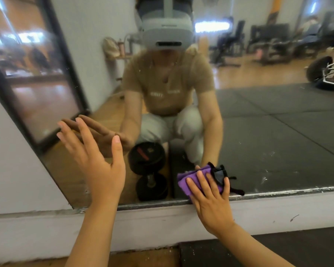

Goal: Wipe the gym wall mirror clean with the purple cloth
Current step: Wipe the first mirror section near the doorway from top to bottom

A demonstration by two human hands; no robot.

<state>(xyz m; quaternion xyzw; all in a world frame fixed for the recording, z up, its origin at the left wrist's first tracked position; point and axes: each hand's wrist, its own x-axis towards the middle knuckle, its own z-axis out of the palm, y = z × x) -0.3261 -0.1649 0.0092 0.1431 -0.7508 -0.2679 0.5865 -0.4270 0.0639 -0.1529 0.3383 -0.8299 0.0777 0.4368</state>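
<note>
Purple cloth pressed flat against the mirror near its bottom edge under the right hand, fingers straight, left hand spread, fingertips on the glass.

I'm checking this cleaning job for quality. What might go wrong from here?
The left hand lies flat against the mirror, so it may leave fresh prints. The right hand presses the purple cloth at the bottom edge, while white specks to its right could be missed.
</note>
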